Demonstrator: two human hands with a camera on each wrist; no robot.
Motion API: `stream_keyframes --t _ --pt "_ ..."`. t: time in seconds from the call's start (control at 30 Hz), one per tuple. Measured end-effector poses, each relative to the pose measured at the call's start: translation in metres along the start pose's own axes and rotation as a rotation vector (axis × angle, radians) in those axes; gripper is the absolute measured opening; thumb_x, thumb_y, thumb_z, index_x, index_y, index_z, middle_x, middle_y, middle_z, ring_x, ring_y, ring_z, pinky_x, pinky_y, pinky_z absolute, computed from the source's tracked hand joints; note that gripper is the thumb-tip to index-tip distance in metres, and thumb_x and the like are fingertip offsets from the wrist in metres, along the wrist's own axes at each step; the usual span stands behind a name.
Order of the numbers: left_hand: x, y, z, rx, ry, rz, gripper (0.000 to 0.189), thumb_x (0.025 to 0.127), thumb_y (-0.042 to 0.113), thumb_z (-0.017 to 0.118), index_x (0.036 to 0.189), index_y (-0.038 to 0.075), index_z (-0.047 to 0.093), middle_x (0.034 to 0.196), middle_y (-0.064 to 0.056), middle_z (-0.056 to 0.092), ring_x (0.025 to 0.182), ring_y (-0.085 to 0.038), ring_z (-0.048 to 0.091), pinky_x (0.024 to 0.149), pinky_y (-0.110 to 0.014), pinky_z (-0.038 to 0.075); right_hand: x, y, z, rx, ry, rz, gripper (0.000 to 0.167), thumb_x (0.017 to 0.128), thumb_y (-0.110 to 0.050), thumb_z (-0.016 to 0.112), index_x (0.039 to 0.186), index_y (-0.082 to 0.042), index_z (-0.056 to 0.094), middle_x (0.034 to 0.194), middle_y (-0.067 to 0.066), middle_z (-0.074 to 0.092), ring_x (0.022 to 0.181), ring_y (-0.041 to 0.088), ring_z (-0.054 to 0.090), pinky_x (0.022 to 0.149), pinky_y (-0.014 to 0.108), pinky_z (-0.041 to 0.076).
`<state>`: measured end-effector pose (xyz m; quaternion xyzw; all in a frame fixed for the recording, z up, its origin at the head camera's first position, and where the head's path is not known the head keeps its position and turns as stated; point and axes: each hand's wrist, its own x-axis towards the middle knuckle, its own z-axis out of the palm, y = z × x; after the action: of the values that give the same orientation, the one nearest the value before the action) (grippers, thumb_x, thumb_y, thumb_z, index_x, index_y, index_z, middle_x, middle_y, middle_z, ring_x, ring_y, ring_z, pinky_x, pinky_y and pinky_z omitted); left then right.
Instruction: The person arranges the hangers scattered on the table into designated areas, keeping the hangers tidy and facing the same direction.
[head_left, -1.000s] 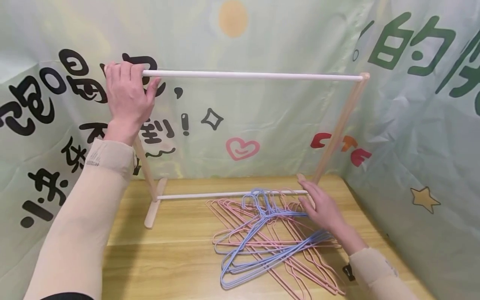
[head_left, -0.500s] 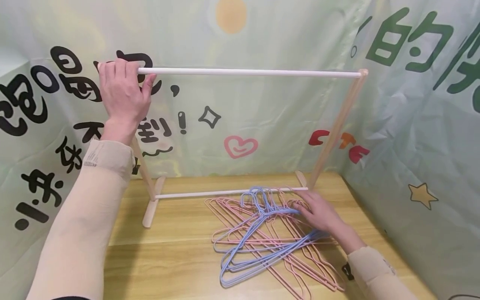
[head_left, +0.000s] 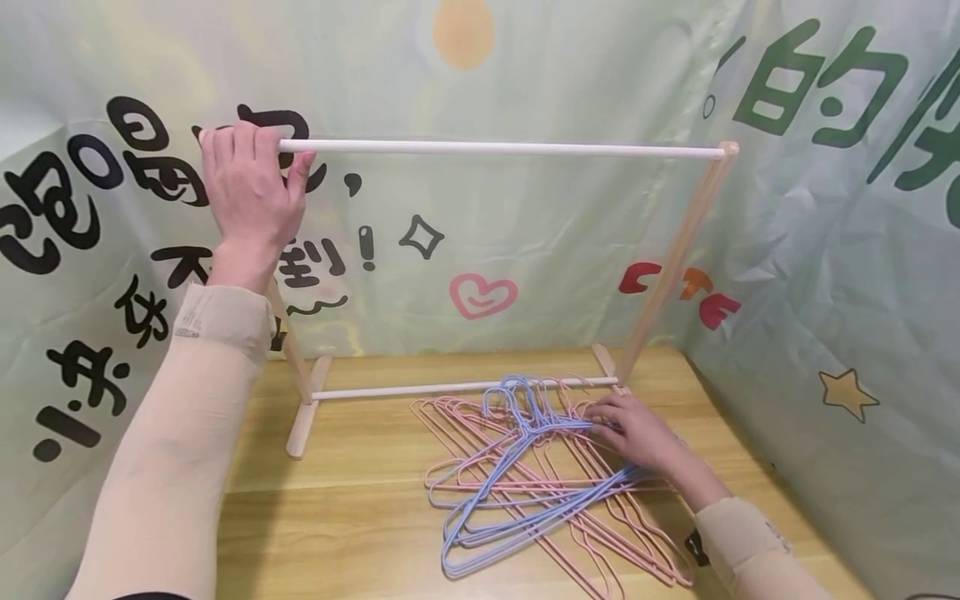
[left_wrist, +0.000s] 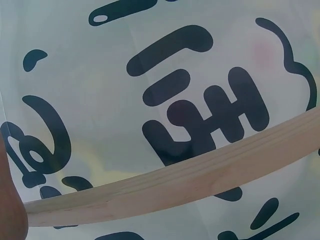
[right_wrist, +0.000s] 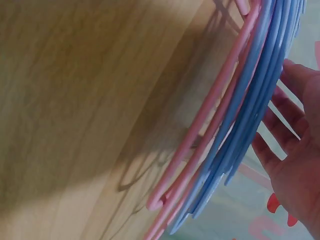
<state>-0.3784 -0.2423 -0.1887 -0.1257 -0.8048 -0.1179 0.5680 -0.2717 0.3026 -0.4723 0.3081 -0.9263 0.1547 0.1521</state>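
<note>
A small clothes rack (head_left: 501, 149), with wooden legs and white rods, stands upright on the wooden table. My left hand (head_left: 255, 192) grips its upper left corner, fingers over the top and thumb below the rod. In the left wrist view, one wooden post (left_wrist: 175, 187) runs across the picture. Blue hangers (head_left: 517, 508) lie in a pile over pink hangers (head_left: 585, 525), hooks toward the rack's lower rod. At the pile's right side, my right hand (head_left: 637, 433) touches the blue hangers with loosely bent fingers; the right wrist view shows its fingertips along their edge.
A printed cloth backdrop (head_left: 570, 250) closes in the back and both sides of the table (head_left: 337, 517). A small black object (head_left: 696, 547) lies by my right sleeve, partly hidden. The rack's left foot (head_left: 306, 425) rests on the table left of the pile.
My right hand has moved from beside the rack's lower right end down onto the right side of the hangers, its fingers bending more. My left hand keeps its grip on the rack.
</note>
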Motion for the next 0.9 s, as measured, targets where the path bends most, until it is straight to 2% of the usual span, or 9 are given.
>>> stream_keyframes --t 0.23,0.47,0.9 --pt "-0.002 0.000 0.002 0.003 0.001 -0.002 0.063 0.106 0.057 0.045 0.122 -0.003 0.056 0.106 -0.026 0.051 0.101 -0.047 0.041 0.114 -0.053 0.028 -0.001 0.002 0.004 0.023 -0.017 0.019 0.020 0.090 -0.011 0.081 0.110 -0.014 0.078 0.107 0.005 0.072 0.099 0.026 0.069 0.087 0.050 0.056" --pt "-0.001 -0.001 0.001 0.004 -0.003 -0.002 0.064 0.106 0.058 0.044 0.123 -0.003 0.056 0.107 -0.026 0.050 0.103 -0.047 0.041 0.117 -0.052 0.025 0.001 0.003 0.007 0.023 0.065 -0.041 0.017 0.086 -0.009 0.084 0.100 -0.016 0.078 0.101 -0.003 0.070 0.093 0.019 0.068 0.081 0.045 0.058" --pt "-0.001 -0.001 0.001 -0.001 -0.003 0.000 0.062 0.106 0.057 0.045 0.117 -0.003 0.054 0.104 -0.025 0.048 0.103 -0.047 0.040 0.117 -0.052 0.025 -0.002 0.005 0.011 0.044 0.168 -0.061 0.021 0.081 -0.007 0.087 0.091 -0.017 0.072 0.091 -0.009 0.064 0.082 0.011 0.062 0.072 0.038 0.056"
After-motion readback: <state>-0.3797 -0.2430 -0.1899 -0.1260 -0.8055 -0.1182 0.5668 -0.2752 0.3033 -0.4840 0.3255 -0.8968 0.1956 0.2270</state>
